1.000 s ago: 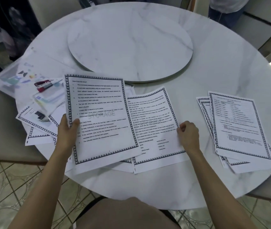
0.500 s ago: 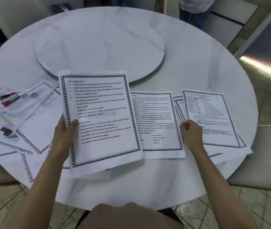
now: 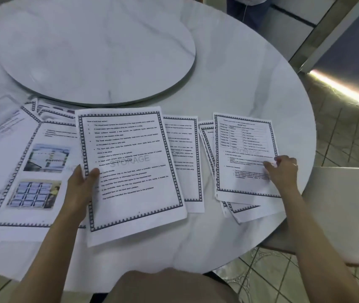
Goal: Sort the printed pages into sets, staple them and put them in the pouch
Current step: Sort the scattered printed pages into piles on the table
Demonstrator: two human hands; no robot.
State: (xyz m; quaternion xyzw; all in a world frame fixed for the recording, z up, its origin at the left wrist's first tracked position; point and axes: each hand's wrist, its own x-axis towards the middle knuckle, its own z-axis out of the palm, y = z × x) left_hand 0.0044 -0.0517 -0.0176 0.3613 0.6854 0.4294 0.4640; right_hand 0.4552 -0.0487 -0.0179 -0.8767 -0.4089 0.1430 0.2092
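Marble table [image 3: 239, 84]; left hand [image 3: 80, 189] holds STORAGE-watermarked page [image 3: 130, 171], right hand [image 3: 283, 171] pinches stack [image 3: 244, 149].

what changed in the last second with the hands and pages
The right hand left the middle page and moved right to the right stack, fingers on its right edge. The left hand still holds the STORAGE page by its left edge.

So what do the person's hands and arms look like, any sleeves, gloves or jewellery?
Both are bare: the left hand and right hand wear no gloves, and no sleeve, watch or bracelet shows on either forearm.
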